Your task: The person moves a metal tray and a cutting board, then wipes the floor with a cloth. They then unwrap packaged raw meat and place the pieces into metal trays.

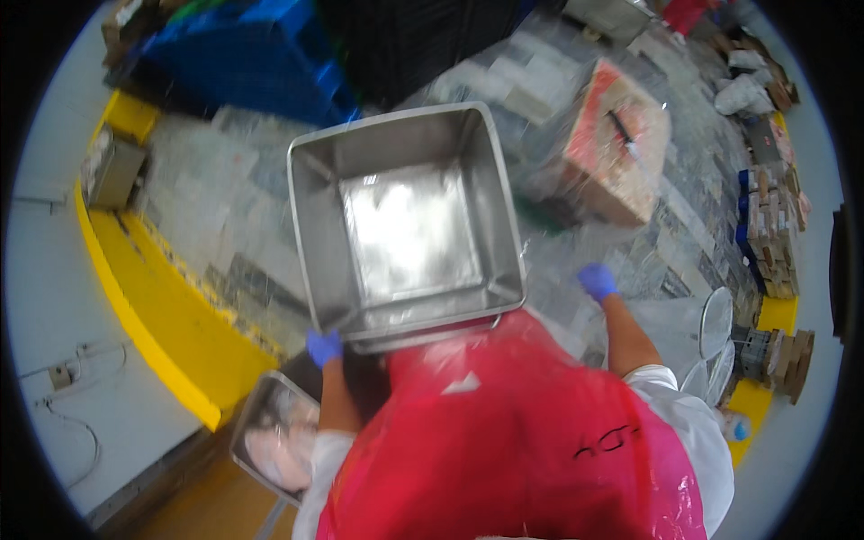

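Note:
A large square steel tub (306,225) stands in front of my red apron, its bare metal bottom showing. My left hand (324,347), in a blue glove, is closed at the tub's near left corner, with the fingers partly hidden by the rim. Off to the right, away from the tub, is my right hand (597,282), also gloved in blue. Its fingers are blurred, so whether it is closed on anything does not show. Thin clear plastic (562,270) lies near it.
Ahead on the right, a block-like box with a reddish, stained top (598,153) carries a knife (623,133). A steel tray (245,430) with pale pieces sits at lower left. Clear round-rimmed containers (715,324) stand right. Blue pallets (243,67) and a yellow kerb (153,324) are left.

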`<move>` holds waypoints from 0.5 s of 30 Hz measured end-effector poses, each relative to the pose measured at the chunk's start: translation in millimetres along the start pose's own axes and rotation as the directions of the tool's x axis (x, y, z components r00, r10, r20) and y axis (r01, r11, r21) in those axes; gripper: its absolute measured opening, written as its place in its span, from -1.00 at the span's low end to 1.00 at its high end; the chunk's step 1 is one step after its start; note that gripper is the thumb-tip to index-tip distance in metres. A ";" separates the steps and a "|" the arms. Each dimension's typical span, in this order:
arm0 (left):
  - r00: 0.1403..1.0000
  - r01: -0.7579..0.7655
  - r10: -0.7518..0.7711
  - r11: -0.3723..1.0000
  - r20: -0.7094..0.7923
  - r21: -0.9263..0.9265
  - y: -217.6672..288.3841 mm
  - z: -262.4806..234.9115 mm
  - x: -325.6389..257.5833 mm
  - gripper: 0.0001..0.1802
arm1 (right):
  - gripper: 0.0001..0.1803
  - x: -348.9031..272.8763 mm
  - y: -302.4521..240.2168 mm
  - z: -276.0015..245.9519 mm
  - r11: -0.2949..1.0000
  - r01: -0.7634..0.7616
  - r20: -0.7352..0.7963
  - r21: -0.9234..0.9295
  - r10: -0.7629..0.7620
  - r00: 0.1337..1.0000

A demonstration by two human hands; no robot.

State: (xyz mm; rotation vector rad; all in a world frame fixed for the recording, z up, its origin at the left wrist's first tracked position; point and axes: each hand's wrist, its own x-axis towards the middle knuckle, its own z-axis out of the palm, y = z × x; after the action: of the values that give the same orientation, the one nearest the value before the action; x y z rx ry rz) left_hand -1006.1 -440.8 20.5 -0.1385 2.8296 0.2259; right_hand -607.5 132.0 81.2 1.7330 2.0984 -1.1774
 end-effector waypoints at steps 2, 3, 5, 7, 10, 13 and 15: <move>0.999 -0.029 0.031 0.998 -0.037 0.061 -13.9 9.4 25.8 -0.39 | -0.79 -51.5 14.1 13.0 0.991 -0.103 -0.059 0.082 0.108 0.992; 0.993 -0.016 0.009 0.998 0.116 0.057 -20.0 14.2 45.0 -0.40 | -0.78 -72.3 22.7 21.4 0.995 -0.104 -0.053 0.003 0.104 0.993; 0.939 -0.061 0.026 0.994 0.344 0.091 -28.2 12.7 73.0 -0.41 | -0.75 -108.8 36.9 41.0 0.986 -0.083 -0.042 -0.146 0.078 0.996; 0.851 -0.222 0.115 0.963 0.513 0.153 -20.3 3.5 78.1 -0.41 | -0.75 -158.3 28.6 56.9 0.981 -0.182 -0.037 -0.060 0.180 0.983; 0.895 -0.202 0.098 0.959 0.435 0.199 -26.2 22.6 83.5 -0.43 | -0.78 -195.8 60.9 73.3 0.976 -0.217 -0.093 0.017 0.218 0.972; 0.918 -0.095 0.023 0.982 0.397 0.162 -37.6 31.1 91.6 -0.44 | -0.81 -215.0 55.7 87.7 0.929 -0.356 -0.066 0.102 0.364 0.929; 0.887 -0.166 0.074 0.972 0.455 0.166 -20.3 18.9 88.6 -0.42 | -0.81 -219.3 56.0 95.0 0.913 -0.409 -0.016 0.001 0.409 0.912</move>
State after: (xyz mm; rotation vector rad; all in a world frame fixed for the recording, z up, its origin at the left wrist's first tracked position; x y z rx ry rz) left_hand -1082.5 -463.8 -26.8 0.1226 2.3815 -0.0068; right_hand -522.4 -94.9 120.2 2.0522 1.6216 -1.0347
